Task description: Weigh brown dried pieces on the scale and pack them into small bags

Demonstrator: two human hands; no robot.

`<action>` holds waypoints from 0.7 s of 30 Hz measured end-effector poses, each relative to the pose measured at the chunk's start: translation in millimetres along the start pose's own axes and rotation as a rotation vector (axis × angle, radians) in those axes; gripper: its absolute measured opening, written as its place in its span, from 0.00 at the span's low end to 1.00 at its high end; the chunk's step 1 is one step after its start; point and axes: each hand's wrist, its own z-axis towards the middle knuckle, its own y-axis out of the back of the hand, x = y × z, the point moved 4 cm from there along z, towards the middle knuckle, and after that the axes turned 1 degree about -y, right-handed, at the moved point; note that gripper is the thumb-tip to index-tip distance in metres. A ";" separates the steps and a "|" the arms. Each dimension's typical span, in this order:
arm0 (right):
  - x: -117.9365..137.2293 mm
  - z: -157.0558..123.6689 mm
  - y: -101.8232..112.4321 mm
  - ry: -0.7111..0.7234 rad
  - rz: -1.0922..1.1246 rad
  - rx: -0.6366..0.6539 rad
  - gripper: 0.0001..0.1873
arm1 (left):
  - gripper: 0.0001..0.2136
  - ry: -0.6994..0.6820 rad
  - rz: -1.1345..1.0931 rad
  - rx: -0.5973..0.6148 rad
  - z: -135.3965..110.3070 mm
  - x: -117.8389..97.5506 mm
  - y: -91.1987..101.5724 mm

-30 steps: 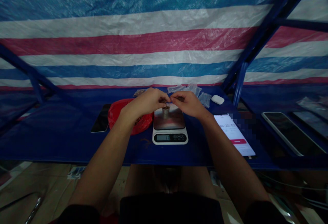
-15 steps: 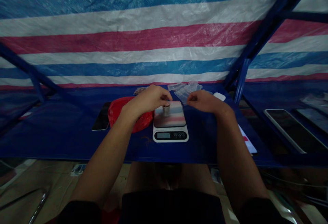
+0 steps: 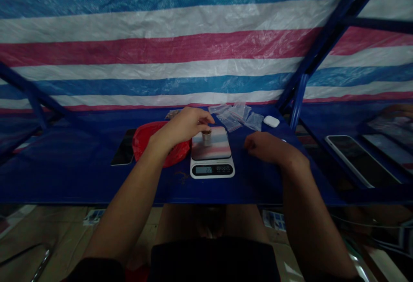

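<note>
My left hand (image 3: 185, 125) hangs over the back left of the digital kitchen scale (image 3: 211, 170), its fingertips just above and beside a small metal cup (image 3: 206, 137) that stands upright on the steel weighing plate. I cannot tell whether those fingers pinch anything. My right hand (image 3: 263, 147) rests loosely curled on the blue table top (image 3: 251, 185), to the right of the scale and touching nothing else. The scale's lit display seems to read about 22.
A red plastic bag (image 3: 158, 143) and a black phone (image 3: 123, 146) lie left of the scale. Small clear plastic bags (image 3: 235, 116) and a white earbud case (image 3: 271, 121) lie behind it. More phones (image 3: 361, 160) lie at the right. Blue metal bars and a striped tarpaulin stand behind.
My right hand has moved away from the cup, rightward and toward me, and now covers the lit phone. My left hand stays near the cup. The scale's display shows a different reading.
</note>
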 end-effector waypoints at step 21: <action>66.3 146.3 17.6 0.423 -0.138 -0.035 0.16 | 0.14 0.280 0.223 -0.005 -83.8 55.1 32.6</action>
